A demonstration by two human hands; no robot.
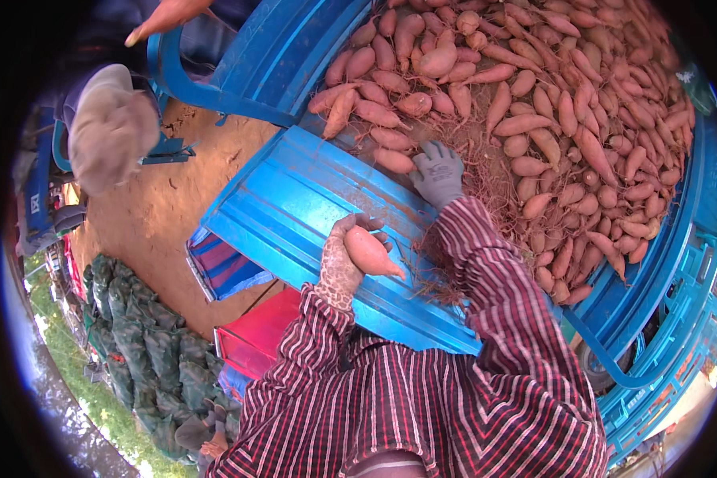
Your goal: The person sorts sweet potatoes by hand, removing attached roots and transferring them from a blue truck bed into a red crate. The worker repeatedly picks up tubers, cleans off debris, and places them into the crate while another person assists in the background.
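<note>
My left hand, in a patterned, soiled glove, is closed round a plump sweet potato. It holds the root above the lowered blue tailgate, with the tapered end pointing right. My right hand, in a grey glove, reaches onto the soil-covered truck bed, fingers stretched out. Just left of its fingers lies another sweet potato; whether they touch I cannot tell. A large heap of sweet potatoes fills the bed beyond and to the right, with thin roots and dirt among them.
A blue side panel rises at upper left, beside a person in a cap. Blue rails border the right. Below the tailgate are a red box-like thing and a striped bag. Dark green filled sacks stand on the ground.
</note>
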